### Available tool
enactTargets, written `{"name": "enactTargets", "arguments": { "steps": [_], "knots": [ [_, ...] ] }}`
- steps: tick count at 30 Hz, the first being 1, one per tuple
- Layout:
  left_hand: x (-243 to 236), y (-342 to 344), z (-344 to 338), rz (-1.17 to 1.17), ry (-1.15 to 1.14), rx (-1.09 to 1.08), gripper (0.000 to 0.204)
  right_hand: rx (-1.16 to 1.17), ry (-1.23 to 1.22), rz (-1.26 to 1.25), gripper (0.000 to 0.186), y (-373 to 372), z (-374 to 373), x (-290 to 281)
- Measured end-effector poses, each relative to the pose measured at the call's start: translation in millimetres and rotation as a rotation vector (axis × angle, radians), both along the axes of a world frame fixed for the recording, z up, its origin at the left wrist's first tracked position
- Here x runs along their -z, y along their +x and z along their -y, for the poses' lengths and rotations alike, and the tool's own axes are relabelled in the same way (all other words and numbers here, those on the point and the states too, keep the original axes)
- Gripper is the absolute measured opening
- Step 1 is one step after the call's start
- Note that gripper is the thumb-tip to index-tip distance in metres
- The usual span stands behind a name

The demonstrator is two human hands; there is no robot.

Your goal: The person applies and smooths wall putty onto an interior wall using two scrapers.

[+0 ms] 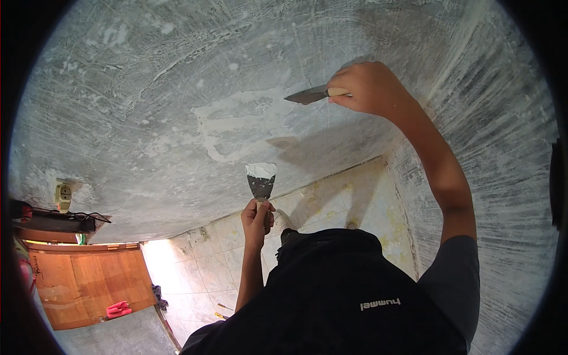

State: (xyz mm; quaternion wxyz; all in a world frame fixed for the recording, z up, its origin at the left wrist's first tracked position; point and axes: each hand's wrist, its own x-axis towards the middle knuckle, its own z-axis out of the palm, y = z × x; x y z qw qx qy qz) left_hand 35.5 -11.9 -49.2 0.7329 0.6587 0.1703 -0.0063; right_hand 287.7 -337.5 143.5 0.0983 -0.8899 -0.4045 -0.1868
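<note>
My left hand is closed round the handle of a putty knife, held upright in front of the wall. White filler coats the far end of its dark blade. Higher up and to the right, my right hand grips the pale wooden handle of a second putty knife. Its blade points left, close to the grey wall; I cannot tell whether it touches. Left of that blade lies a pale smeared patch of filler on the wall. My right arm's shadow falls below the patch.
A second wall meets this one at a corner on the right. Pale floor tiles run along the wall's foot. At left are a socket with cables, a wooden panel and a pink cloth.
</note>
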Motion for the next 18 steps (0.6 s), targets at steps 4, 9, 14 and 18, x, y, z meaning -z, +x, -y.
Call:
{"name": "enactTargets", "arguments": {
  "steps": [4, 9, 14, 18],
  "knots": [
    [5, 1, 3, 0.018, -0.022, -0.03, 0.024, -0.026, 0.002, 0.007, 0.023, -2, -5, 2],
    [5, 3, 4, 0.036, -0.006, -0.033, 0.025, -0.01, 0.005, 0.024, 0.025, 3, 0, 5],
    [5, 4, 5, 0.023, -0.012, -0.018, 0.026, 0.023, -0.009, -0.032, 0.026, -6, 3, 5],
    [5, 5, 8, 0.038, -0.005, 0.009, 0.026, -0.013, 0.033, 0.008, 0.024, 4, -1, 22]
  ]
}}
